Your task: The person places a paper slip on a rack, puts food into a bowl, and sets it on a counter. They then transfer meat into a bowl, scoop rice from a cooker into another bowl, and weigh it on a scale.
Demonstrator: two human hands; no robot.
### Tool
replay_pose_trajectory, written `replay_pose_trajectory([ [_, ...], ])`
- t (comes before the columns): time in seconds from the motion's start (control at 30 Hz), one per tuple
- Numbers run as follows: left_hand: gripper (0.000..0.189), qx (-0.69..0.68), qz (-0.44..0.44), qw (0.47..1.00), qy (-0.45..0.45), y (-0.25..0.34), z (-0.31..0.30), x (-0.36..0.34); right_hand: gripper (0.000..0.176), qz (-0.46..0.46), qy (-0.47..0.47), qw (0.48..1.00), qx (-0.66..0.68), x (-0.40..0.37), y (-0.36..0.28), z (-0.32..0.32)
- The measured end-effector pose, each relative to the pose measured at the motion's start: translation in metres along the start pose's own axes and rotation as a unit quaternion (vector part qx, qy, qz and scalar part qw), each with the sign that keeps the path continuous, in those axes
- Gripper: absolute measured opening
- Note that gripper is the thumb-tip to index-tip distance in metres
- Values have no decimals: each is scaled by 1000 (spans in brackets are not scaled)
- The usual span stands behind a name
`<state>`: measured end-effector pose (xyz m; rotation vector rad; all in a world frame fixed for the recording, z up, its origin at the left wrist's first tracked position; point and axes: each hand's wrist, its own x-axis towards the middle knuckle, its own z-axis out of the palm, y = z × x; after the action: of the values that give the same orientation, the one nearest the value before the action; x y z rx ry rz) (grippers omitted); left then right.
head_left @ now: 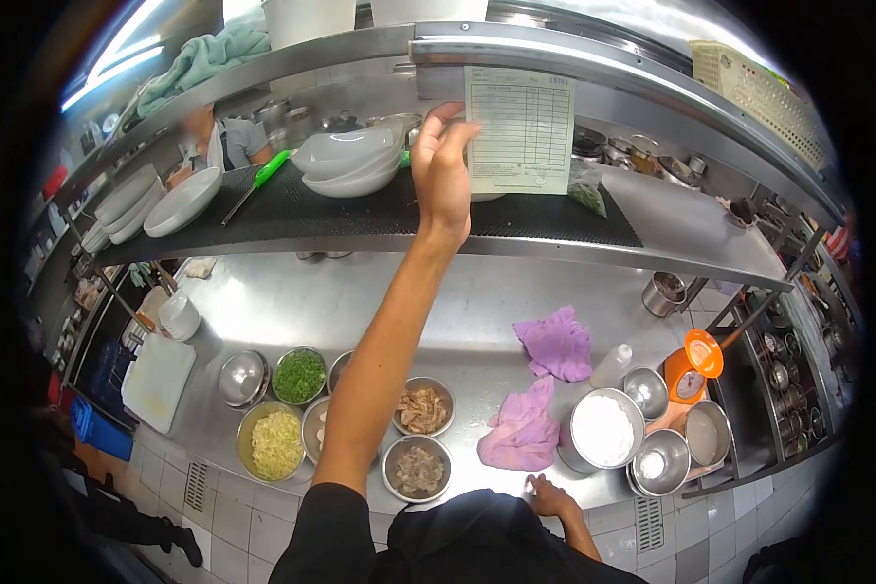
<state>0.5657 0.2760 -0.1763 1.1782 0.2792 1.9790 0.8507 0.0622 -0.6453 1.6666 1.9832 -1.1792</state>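
My left hand [443, 165] is raised to the upper shelf. Its fingers close on the left edge of a printed order slip [521, 131], which hangs from the metal rail. Low at the counter's front edge rests my right hand [553, 498], holding nothing, fingers partly apart. Just above it lies a crumpled purple cloth [521, 428], with a second purple cloth [557, 344] farther back. A steel pot of white powder [603, 428] stands to its right. Below my left forearm are bowls of shredded cabbage [274, 445], chopped greens [300, 376], brown meat pieces [423, 409] and greyish pieces [418, 469].
White bowls [350, 161], plates [185, 200] and a green-handled tool [258, 185] sit on the black shelf mat. An orange scale [689, 375] and squeeze bottle [611, 367] stand at right. A cutting board [159, 383] lies left. Behind the shelf is another person [234, 141].
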Motion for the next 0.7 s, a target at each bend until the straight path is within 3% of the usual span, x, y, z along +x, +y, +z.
replay_pose_trajectory([
  [0.13,33,23,15,999,23,0,5,0,96,-5,49,993,-111,27,1,17],
  [0.2,34,29,16,999,25,2,5,-1,98,34,-10,991,-132,30,-15,5],
  [0.33,34,38,14,999,5,1,-1,0,99,46,-55,990,-121,32,-24,-8],
  [0.7,35,49,6,999,10,5,3,-3,93,8,-36,993,-116,27,-24,-17],
])
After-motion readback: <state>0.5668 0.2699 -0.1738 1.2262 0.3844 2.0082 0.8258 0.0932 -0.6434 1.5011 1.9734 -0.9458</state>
